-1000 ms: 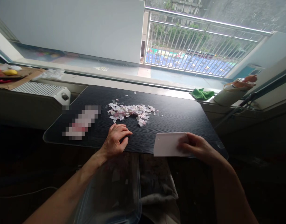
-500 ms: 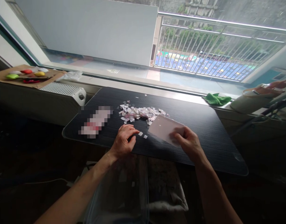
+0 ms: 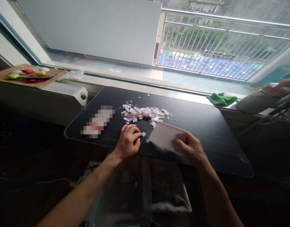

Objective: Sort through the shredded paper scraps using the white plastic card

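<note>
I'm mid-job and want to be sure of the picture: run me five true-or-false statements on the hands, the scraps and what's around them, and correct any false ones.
1. The right hand holds a pale card. True.
2. A white scrap lies close by the fingertips of the left hand. True.
3. The left hand holds a cloth. False: the green cloth lies on the windowsill, apart from both hands.
4. A heap of paper scraps lies on the dark table. True.
5. The pale card is on the window side of the heap. False: it is on the near side, towards the person.
</note>
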Motion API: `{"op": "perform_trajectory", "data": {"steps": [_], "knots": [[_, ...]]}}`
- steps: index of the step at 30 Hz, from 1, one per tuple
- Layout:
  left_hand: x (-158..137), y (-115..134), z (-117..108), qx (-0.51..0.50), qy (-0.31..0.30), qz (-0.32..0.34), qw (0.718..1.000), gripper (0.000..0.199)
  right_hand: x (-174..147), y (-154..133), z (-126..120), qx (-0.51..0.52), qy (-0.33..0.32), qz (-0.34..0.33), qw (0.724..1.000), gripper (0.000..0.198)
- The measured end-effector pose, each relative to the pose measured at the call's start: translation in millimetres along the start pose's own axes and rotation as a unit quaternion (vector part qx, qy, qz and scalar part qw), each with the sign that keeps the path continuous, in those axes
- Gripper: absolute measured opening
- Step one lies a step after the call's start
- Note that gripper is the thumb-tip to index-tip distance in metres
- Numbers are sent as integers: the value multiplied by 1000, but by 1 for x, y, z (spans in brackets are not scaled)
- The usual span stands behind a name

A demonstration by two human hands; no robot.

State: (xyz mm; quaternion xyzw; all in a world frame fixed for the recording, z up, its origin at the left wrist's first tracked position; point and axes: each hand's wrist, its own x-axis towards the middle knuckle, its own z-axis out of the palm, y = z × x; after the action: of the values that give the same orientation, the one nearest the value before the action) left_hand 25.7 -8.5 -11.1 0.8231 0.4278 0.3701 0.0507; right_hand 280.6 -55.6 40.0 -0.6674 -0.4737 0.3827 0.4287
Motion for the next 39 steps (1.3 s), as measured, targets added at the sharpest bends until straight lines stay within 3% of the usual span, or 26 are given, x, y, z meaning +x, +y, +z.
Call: {"op": "perform_trajectory", "data": {"steps": [6, 11, 14, 26, 34, 39], "knots": [[-1, 3, -4, -3, -12, 13, 1000, 19, -3, 5, -11, -7, 18, 14, 1000, 28], [-3, 6, -12, 0, -98, 108, 989, 32, -2, 10, -6, 0, 25, 10, 1000, 28], [-3, 6, -14, 4, -129, 130, 983, 31, -1, 13, -3, -3, 25, 3, 1000, 28], [-3, 7, -15, -6, -130, 117, 985, 30, -2, 18, -3, 8, 18, -10, 1000, 24], [-3, 7, -16, -22, -117, 116, 986, 25, -5, 15, -9, -71, 76, -56, 993, 22], [-3, 7, -17, -19, -123, 116, 985, 25, -14, 7, 1, -27, 40, -62, 997, 22]]}}
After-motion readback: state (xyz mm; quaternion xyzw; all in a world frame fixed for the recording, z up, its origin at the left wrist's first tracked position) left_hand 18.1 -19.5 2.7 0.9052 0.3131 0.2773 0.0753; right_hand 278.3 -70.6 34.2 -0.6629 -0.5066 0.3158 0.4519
